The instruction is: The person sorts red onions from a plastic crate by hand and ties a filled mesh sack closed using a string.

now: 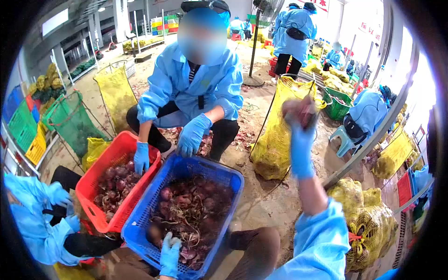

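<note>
My right hand (302,147), in a blue glove, is raised at the right of centre, its fingers wrapped round a dark red onion (301,112) blurred by motion. Behind the onion stands a yellow mesh bag (275,133) on a frame. In the blue basket (135,233) lie purple onions (184,200) with loose skins and roots. My left hand (170,255), also gloved, is at the near edge of that basket, fingers apart over the onions, with nothing seen in it.
A co-worker (191,88) crouches opposite, hands at the blue basket and the red basket (100,217). Another person (37,219) sits at the left. Full yellow mesh bags (368,224) stand at right, below a metal pole (368,147). A green mesh bag (74,121) hangs at left.
</note>
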`<state>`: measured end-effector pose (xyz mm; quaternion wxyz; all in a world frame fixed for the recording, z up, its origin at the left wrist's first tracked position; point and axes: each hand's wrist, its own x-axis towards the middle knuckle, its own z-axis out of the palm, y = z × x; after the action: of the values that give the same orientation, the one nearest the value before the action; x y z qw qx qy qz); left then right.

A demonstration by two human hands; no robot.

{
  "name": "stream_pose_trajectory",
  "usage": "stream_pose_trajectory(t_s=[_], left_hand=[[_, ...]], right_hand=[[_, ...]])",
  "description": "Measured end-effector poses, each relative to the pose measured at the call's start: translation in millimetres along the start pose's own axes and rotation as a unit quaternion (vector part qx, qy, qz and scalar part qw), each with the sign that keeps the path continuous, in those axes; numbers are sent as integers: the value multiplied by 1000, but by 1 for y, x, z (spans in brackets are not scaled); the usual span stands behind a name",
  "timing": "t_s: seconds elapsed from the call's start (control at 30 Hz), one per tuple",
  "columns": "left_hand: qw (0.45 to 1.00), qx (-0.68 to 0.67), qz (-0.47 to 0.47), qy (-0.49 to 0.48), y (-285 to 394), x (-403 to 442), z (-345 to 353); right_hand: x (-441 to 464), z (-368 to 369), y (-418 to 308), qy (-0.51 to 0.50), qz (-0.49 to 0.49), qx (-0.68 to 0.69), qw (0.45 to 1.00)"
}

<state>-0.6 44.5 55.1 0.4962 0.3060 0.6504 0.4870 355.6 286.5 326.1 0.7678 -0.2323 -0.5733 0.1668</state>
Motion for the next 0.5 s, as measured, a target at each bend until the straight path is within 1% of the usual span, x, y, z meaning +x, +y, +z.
stream_pose_trajectory(t_s=[0.03, 0.07, 0.1, 0.13, 0.17, 0.23, 0.3, 0.33, 0.37, 0.4, 0.43, 0.47, 0.5], left_hand=[[998, 36, 46, 28, -35, 9, -11], [998, 37, 43, 25, -50, 12, -18], [984, 157, 67, 57, -60, 12, -26], [953, 275, 90, 89, -65, 11, -31], [953, 276, 88, 88, -62, 8, -32], [894, 397, 145, 148, -50, -4, -29], [902, 394, 124, 129, -36, -9, -26], [881, 438, 135, 116, -38, -9, -28], [858, 484, 141, 102, -40, -12, -31], [848, 517, 100, 63, -42, -10, -33], [818, 569, 76, 37, -38, -12, -31], [785, 605, 118, 54, -38, -17, -29], [782, 603, 143, 69, -46, -18, -29]], right_hand=[[36, -4, -3, 84, -86, -159, 980], [71, -21, 8, 93, -146, -328, 929], [96, -41, 21, 100, -200, -485, 845], [108, -59, 39, 135, -108, -515, 840], [113, -68, 52, 169, -15, -538, 826], [85, -66, 46, 10, -48, -393, 918], [12, -48, 70, -8, 33, -284, 958], [-30, -23, 43, -111, 132, -319, 932], [-72, -8, 36, -228, 105, -379, 891], [-117, 3, 41, -325, 279, -162, 889], [-149, 17, 29, -487, 194, -199, 828], [-181, 25, 24, -574, 214, -222, 759], [-213, 35, 21, -660, 222, -230, 679]])
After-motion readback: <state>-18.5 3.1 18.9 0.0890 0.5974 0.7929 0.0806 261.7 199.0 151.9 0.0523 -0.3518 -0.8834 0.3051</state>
